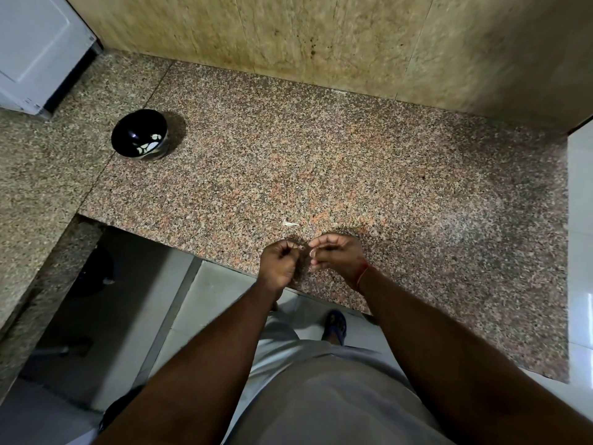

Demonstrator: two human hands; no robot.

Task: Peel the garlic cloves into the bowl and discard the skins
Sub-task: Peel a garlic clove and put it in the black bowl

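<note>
My left hand (278, 263) and my right hand (337, 255) meet close together over the front edge of the granite counter (353, 162), fingers curled. Between their fingertips they pinch a small garlic clove (312, 253), mostly hidden by the fingers. A thin bit of skin (301, 248) shows at my left fingertips. A loose white piece of garlic skin (290, 223) lies on the counter just beyond the hands. The black bowl (140, 135) stands far off at the left rear, with pale shapes low on its right side that may be cloves or a painted pattern.
A white appliance (38, 49) stands at the far left corner. A beige stone wall (305, 36) backs the counter. A lower side counter (32, 187) runs along the left, with a dark gap (96, 300) below. White tiles (580, 220) border the right edge.
</note>
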